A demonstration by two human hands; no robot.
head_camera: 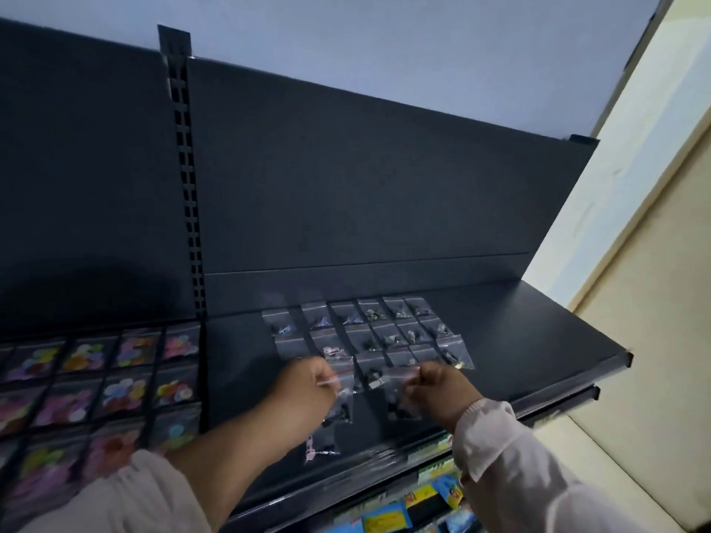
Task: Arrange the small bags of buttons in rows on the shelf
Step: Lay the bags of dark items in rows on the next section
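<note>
- Several bags of bright buttons [115, 378] lie flat in a grid on the left bay, well apart from both hands.
- Slotted upright post [188, 225] divides that bay from the dark shelf [519, 340] where the work is going on.
- Left hand [307, 382]: fingers curled, pinching the top edge of a clear bag [342, 409]. The bag trails from the fingers toward the shelf's front edge, its long axis running front to back. The picture is blurred here, so the exact grip cannot be told.
- Loose bag [319, 446] lies nearer the front edge, below the left hand and outside any row.
- Laid rows [384, 332] of small bags with dark and metallic buttons sit just beyond both hands, toward the back panel. Three rows are readable, and a fourth looks begun between the hands.
- Right hand [438, 384]: fingers curled, pinching the top of a second clear bag [400, 405], which also trails toward the front edge.
- Assessment: the unfinished front row lies between the hands. Either bag needs only a short move away from the body, keeping its front-to-back alignment. The right hand appears nearer the row's right end.
- Coloured packets [423, 502] occupy the shelf below.
</note>
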